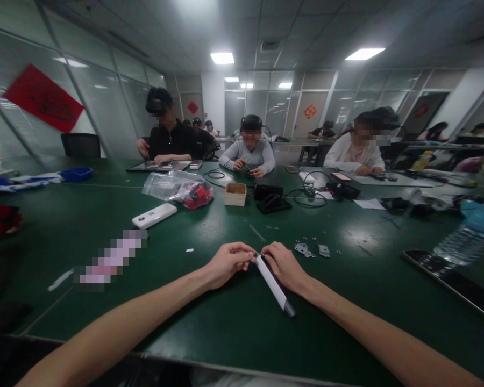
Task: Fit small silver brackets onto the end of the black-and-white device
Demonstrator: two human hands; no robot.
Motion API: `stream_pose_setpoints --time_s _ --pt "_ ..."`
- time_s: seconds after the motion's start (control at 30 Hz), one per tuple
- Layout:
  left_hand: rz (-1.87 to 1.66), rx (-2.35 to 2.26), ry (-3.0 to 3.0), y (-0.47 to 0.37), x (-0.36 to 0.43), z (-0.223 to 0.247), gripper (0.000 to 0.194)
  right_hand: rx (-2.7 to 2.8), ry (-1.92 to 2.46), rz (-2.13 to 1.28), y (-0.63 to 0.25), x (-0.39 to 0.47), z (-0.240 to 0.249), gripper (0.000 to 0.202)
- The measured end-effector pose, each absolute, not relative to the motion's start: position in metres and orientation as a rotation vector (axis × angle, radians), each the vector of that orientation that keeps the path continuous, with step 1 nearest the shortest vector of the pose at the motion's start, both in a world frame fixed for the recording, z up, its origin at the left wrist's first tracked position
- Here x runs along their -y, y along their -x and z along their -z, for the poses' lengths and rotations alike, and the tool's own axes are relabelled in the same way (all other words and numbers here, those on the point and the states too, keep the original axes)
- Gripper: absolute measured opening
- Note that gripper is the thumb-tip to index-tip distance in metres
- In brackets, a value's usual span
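Observation:
A long white strip-like object [271, 283] with a dark end lies slantwise on the green table [210, 328]. At its far end my left hand [230, 263] is closed, thumb and fingers pinched on something too small to make out. My right hand [284, 264] rests along the right side of the white object, its fingers bent over a dark part there; what they hold is partly hidden. Just right of my right hand lie small grey metal pieces [304, 249] and another grey piece [324, 250], with several tiny rings around them.
Beyond my hands are a small open box [235, 195], a black stand [272, 201], a plastic bag [173, 188] and a white device [154, 216]. At right, a phone [454, 282] and a bottle [463, 236]. People sit across the table; someone's arm shows at the left edge.

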State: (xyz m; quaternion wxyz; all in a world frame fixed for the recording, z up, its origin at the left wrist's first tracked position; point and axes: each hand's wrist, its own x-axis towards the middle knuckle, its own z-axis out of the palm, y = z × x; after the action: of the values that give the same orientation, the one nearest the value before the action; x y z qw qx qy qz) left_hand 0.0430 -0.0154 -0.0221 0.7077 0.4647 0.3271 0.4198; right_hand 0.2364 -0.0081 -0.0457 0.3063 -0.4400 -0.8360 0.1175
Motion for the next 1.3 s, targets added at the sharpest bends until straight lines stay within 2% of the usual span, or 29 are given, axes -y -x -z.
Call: stream_pose_setpoints --time_s 0.37,0.83,1.17,1.3 --pt "-1.137 -0.778 -0.882 -0.051 0.028 0.023 0.014 2.133 1.134 -0.291 -0.235 0.01 0.047 0.016" --pt "-1.059 -0.751 -0.594 -0.048 0.025 0.013 0.007 2.097 1.108 -0.275 -0.235 0.016 0.041 0.016" --pt "-0.952 -0.668 -0.98 -0.029 0.01 0.025 0.027 2.141 1.053 -0.246 -0.234 0.016 0.043 0.017" --pt "-0.869 -0.677 -1.154 -0.019 0.003 0.02 0.029 2.152 1.039 -0.257 -0.235 0.015 0.044 0.017"
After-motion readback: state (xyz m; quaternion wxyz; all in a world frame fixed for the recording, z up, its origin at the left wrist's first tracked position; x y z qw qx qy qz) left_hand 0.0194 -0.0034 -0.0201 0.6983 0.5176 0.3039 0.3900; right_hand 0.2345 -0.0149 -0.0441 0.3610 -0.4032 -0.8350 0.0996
